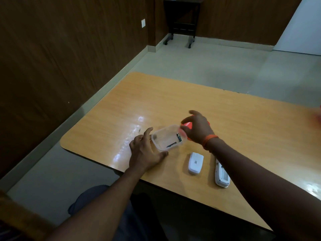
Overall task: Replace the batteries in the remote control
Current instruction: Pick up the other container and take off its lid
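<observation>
L hand flat, fingers spread — R hand fingers curled round red lid, both forearms stretched fwd.

- The tub is flanked by the left hand and the right hand, by which a lid is held at its rim.
- A narrow gap is left between cover and remote.
- Bare worktop is seen beyond.
</observation>
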